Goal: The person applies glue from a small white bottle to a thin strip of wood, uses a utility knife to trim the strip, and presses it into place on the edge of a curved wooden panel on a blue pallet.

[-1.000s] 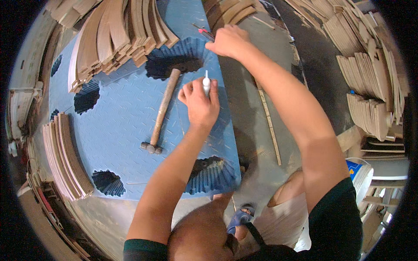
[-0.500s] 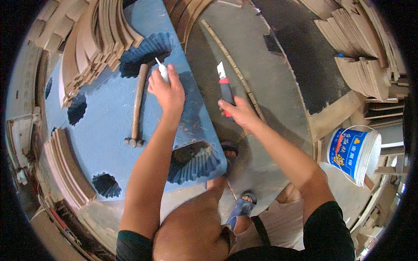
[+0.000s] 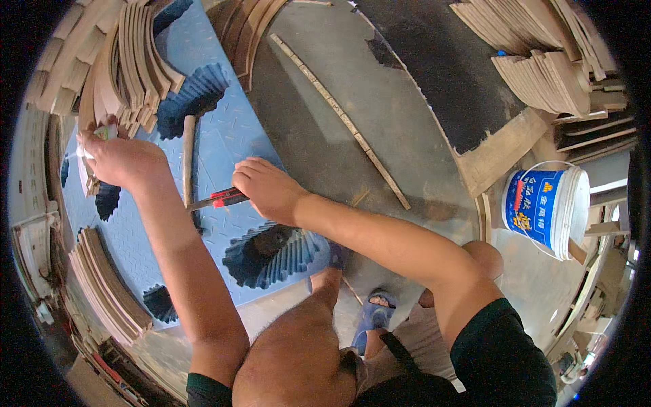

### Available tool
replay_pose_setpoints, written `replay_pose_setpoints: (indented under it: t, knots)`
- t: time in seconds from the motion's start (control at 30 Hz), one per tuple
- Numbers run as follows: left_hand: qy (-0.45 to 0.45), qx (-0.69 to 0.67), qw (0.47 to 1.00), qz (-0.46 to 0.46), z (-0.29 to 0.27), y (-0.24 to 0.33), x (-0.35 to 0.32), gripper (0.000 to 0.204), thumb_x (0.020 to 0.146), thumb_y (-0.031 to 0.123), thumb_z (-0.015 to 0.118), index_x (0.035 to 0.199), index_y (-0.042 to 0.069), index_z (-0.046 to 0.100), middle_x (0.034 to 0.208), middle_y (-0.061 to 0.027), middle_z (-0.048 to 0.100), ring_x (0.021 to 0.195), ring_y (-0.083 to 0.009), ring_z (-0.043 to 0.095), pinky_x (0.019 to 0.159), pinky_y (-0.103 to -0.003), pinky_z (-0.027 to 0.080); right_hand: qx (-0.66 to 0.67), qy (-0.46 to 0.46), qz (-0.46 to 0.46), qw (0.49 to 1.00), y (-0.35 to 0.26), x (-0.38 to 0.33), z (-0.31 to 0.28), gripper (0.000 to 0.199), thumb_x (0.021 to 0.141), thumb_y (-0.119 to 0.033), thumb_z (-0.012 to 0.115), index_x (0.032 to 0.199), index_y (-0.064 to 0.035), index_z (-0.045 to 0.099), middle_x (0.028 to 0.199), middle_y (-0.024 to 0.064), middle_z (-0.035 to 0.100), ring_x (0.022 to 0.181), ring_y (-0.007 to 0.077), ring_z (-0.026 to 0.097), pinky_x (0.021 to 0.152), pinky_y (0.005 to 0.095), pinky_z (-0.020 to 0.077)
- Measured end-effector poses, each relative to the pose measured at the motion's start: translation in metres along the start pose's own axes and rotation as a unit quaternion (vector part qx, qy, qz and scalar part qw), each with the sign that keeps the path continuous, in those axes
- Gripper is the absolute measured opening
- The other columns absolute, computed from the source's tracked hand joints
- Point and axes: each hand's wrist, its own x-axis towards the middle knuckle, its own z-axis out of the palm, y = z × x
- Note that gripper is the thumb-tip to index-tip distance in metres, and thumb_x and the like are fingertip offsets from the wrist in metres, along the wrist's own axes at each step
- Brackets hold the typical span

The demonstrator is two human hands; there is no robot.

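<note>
One hammer (image 3: 188, 157), one cutter (image 3: 218, 199), one bucket (image 3: 546, 207).

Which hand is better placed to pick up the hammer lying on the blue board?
Probably the right hand: it lies beside the hammer, though it holds a red utility knife. The left hand grips a small white object at the curved wooden strips.

A blue ribbed pallet (image 3: 224, 146) sits on the grey floor (image 3: 352, 81). A hammer (image 3: 187, 159) and stacks of curved wooden strips (image 3: 102, 285) lie on it.
</note>
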Motion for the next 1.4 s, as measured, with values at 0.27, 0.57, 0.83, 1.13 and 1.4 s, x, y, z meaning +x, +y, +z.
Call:
replay_pose_setpoints:
  t: [0.27, 0.57, 0.83, 1.13, 1.4]
  knots:
    - [-0.020, -0.048, 0.997, -0.048, 0.029, 0.031, -0.034, 0.031, 0.119, 0.030, 0.050, 0.127, 0.004, 0.063, 0.120, -0.0125, 0.063, 0.104, -0.0272, 0.071, 0.090, -0.040, 0.059, 0.101, -0.020, 0.030, 0.994, 0.001, 0.009, -0.014, 0.044, 0.094, -0.002, 0.073, 0.136, 0.0024, 0.062, 0.141, 0.0247, 0.065, 0.137, 0.0443, 0.061, 0.124, 0.0484, 0.0462]
    - [-0.169, -0.072, 0.981, -0.065, 0.023, 0.044, -0.059, 0.033, 0.120, 0.031, 0.053, 0.132, 0.001, 0.058, 0.110, -0.0113, 0.064, 0.095, -0.0234, 0.066, 0.087, -0.037, 0.058, 0.217, 0.075, 0.317, 0.920, 0.029, -0.062, -0.126, 0.037, 0.112, -0.022, 0.067, 0.143, -0.0043, 0.060, 0.121, 0.0251, 0.075, 0.113, 0.0437, 0.074, 0.100, 0.0476, 0.0566]
    - [-0.418, 0.086, 0.870, -0.249, -0.126, 0.034, -0.192, 0.036, 0.123, 0.035, 0.049, 0.130, 0.003, 0.062, 0.094, -0.0093, 0.070, 0.083, -0.0156, 0.065, 0.077, -0.033, 0.054, 0.170, -0.013, 0.447, 0.878, -0.012, -0.136, -0.180, 0.040, 0.113, -0.038, 0.069, 0.135, -0.0044, 0.063, 0.095, 0.0186, 0.070, 0.087, 0.0321, 0.070, 0.080, 0.0461, 0.0557]
    - [-0.498, 0.099, 0.696, -0.508, -0.190, 0.000, -0.256, 0.036, 0.122, 0.038, 0.053, 0.136, 0.007, 0.066, 0.106, -0.0024, 0.072, 0.097, -0.0128, 0.067, 0.083, -0.031, 0.054, 0.015, -0.147, 0.258, 0.955, -0.041, -0.132, -0.143, 0.046, 0.108, -0.031, 0.071, 0.145, -0.0118, 0.054, 0.110, 0.0244, 0.079, 0.101, 0.0492, 0.077, 0.081, 0.0597, 0.0594]
    - [-0.516, 0.133, 0.691, -0.488, -0.191, -0.009, -0.255, 0.037, 0.123, 0.038, 0.051, 0.138, 0.007, 0.066, 0.109, -0.0009, 0.070, 0.102, -0.0119, 0.064, 0.088, -0.031, 0.054, -0.099, -0.157, 0.159, 0.970, -0.049, -0.145, -0.132, 0.050, 0.111, -0.048, 0.063, 0.144, -0.0110, 0.062, 0.116, 0.0151, 0.070, 0.104, 0.0383, 0.072, 0.084, 0.0511, 0.0602]
